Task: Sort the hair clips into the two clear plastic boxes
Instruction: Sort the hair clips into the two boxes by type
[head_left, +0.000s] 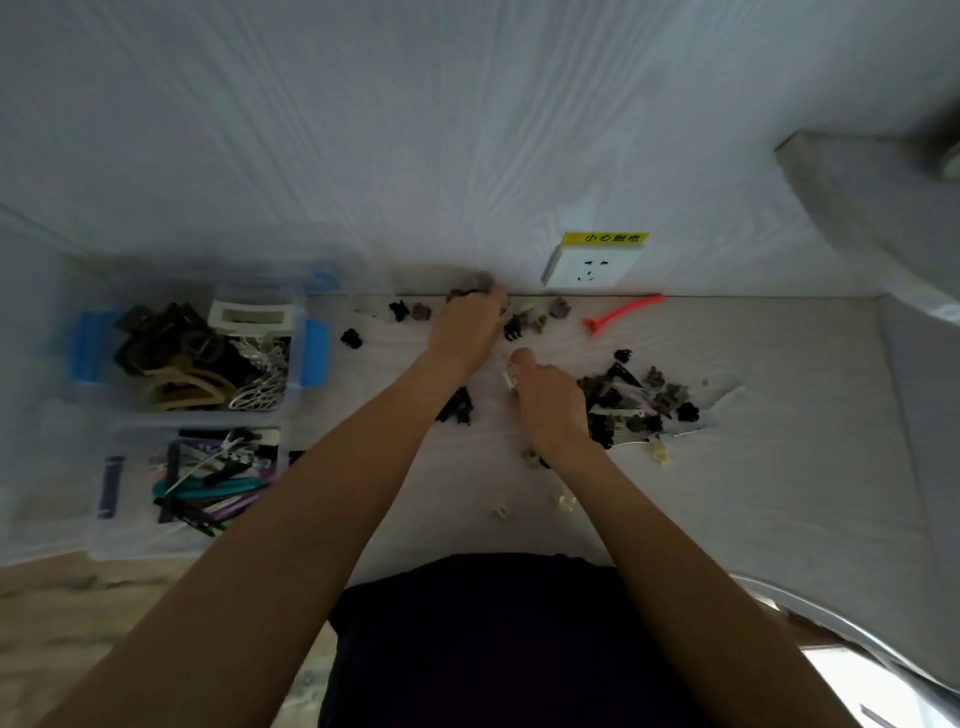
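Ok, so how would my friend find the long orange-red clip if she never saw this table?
Find the white wall socket with the yellow label above the table. Just below it and to its right, by the wall, lies the long orange-red clip. It is the only bright, slim one; the clips nearby are small, dark and chunky.

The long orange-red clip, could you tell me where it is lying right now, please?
In the head view the orange-red clip lies on the table at its far edge against the wall, just below and right of the white wall socket, beyond the right hand.
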